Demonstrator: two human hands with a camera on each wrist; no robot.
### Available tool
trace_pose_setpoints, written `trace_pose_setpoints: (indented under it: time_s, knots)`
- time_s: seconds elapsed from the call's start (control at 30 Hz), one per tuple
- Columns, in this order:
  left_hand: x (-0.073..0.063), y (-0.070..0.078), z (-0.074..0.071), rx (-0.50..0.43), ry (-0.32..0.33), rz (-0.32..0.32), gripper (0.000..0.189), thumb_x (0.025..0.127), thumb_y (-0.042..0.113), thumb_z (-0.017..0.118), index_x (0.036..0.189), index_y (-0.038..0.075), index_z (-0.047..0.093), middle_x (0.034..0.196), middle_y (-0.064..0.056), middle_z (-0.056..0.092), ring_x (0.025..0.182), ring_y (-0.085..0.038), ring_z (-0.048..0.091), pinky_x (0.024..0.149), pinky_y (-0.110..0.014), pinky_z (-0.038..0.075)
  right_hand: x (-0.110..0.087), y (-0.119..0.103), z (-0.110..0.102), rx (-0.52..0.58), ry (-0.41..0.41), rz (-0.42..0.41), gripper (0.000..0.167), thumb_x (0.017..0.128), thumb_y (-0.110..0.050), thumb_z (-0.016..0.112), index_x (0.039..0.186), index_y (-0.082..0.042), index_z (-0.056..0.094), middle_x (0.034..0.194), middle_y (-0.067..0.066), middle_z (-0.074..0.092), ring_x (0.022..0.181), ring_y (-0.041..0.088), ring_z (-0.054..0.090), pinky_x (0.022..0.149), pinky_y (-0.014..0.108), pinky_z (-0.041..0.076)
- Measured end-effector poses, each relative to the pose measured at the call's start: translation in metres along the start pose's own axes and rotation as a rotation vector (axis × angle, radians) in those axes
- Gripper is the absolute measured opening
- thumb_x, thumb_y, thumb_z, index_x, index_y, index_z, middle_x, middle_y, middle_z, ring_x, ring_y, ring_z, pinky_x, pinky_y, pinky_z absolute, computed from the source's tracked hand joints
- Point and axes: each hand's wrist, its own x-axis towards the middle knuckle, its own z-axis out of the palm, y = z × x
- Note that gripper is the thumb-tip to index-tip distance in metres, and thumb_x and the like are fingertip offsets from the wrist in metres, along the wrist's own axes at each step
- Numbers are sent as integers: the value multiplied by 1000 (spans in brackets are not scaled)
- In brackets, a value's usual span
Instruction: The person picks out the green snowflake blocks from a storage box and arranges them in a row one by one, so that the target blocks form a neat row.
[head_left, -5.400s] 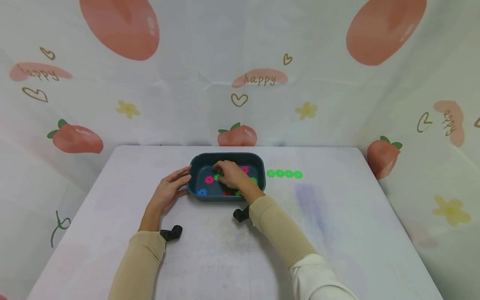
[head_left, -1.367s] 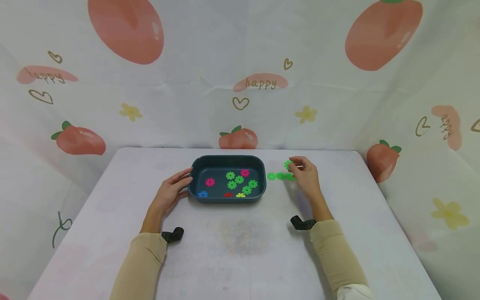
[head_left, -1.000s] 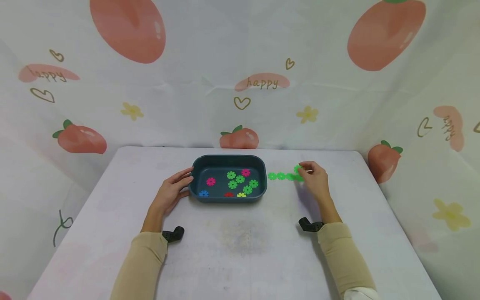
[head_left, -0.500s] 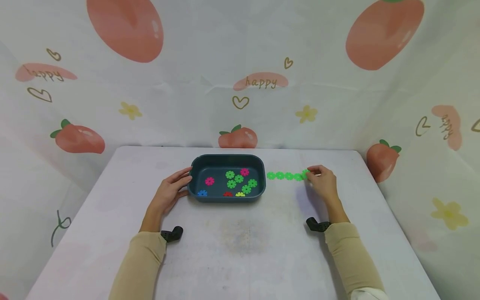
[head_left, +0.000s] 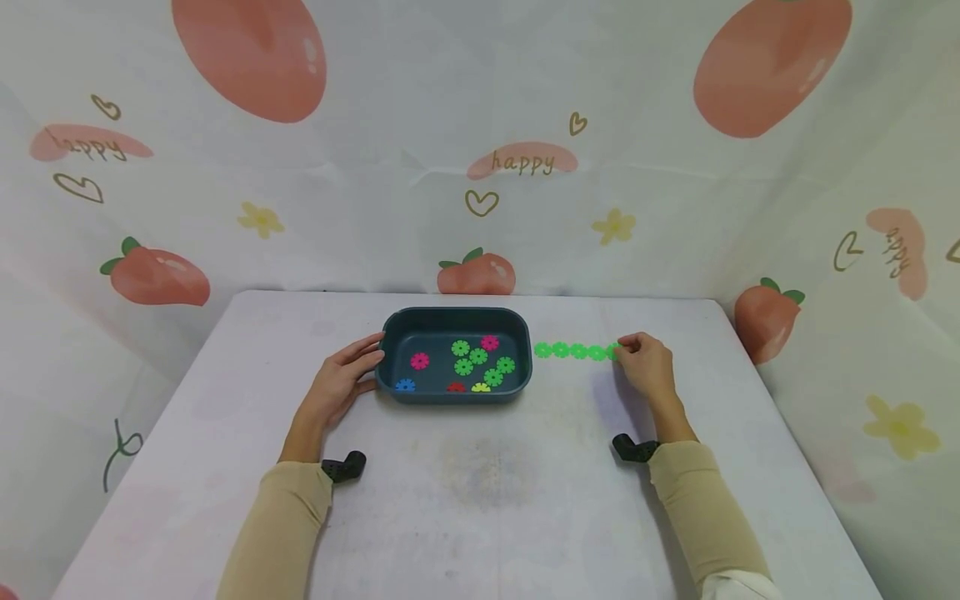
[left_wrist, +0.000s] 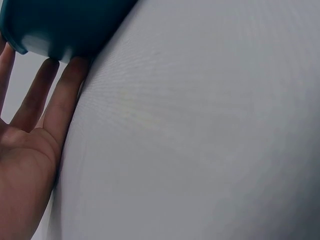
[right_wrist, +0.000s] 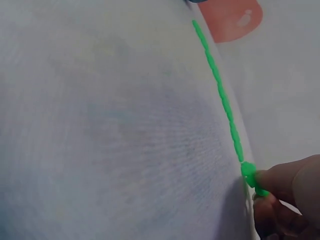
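My right hand (head_left: 647, 365) pinches a green snowflake-shaped plastic disc (right_wrist: 248, 172) between thumb and fingers, at the right end of a row of matching green discs (head_left: 569, 351) on the table. Seen edge-on in the right wrist view, the held disc is tilted up from the flat row; its outer part is hidden by my fingers. My left hand (head_left: 341, 387) rests its fairly straight fingertips against the left wall of a dark teal basin (head_left: 450, 398). Close up in the left wrist view, fingers (left_wrist: 62, 105) touch the basin's outer side.
Inside the basin lie several green discs (head_left: 477, 357), two pink ones (head_left: 419, 361), and a blue (head_left: 405, 385), a red (head_left: 456, 387) and a yellow disc (head_left: 481, 387). A printed curtain (head_left: 375, 225) hangs behind the white table (head_left: 480, 517).
My right hand has gone from the basin to the row's right end with a green disc, then lowered it beside the last one. My left hand has stayed at the basin.
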Motion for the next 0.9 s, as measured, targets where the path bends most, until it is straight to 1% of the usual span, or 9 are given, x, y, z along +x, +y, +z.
trace_pose_setpoints:
  time_s: [0.1,0.23,0.33,0.4,0.5,0.67,0.77,0.9]
  knots:
    - [-1,1,0,-6,1,-2,65,97,43,68,155,22,46,161,-9,40,122,-9,57,91,-22,58,-1,-1,0,-42,-3,-11,28,97,-17,62,115,2,70,106,22,71,92,33,65,74,34,50]
    - [-1,1,-1,-8,5,-3,65,97,43,69,154,22,46,161,-9,40,121,-8,58,90,-22,58,-1,-2,-1,-103,-9,-27,28,97,-19,63,114,2,71,108,22,71,98,37,66,79,45,52]
    - [-1,1,0,-6,3,0,64,97,43,68,154,22,47,161,-8,40,121,-7,58,90,-22,58,0,-3,-3,-145,-11,-39,29,97,-20,62,114,2,71,107,22,70,97,37,65,79,47,52]
    - [-1,0,0,-5,-1,1,65,97,43,68,154,22,46,161,-9,40,121,-8,58,91,-22,58,0,-5,-6,-157,-12,-42,30,99,-21,60,114,3,70,106,22,68,96,37,64,78,47,51]
    - [-1,1,0,-9,-1,-2,65,97,43,68,154,22,46,162,-8,40,121,-8,58,91,-22,58,0,-11,-12,-161,-23,-55,33,102,-23,57,117,4,67,108,23,65,97,38,61,80,48,50]
    - [-1,1,-1,-15,6,0,65,97,42,69,154,22,47,160,-9,41,120,-7,58,90,-22,58,-2,-20,-22,-198,-53,-133,39,104,-26,56,125,6,62,115,26,61,106,42,57,88,54,49]
    - [-1,1,0,-12,-1,7,66,96,43,69,154,22,46,161,-9,41,120,-7,58,90,-22,58,-2,-25,-28,-228,-71,-181,43,105,-29,56,129,7,58,121,28,58,112,46,53,93,57,47]
    - [-1,0,0,-10,-3,5,65,97,43,69,154,22,46,160,-9,41,120,-7,58,90,-22,58,-1,-32,-33,-269,-81,-219,49,106,-36,53,134,5,54,133,31,52,120,51,47,99,62,43]
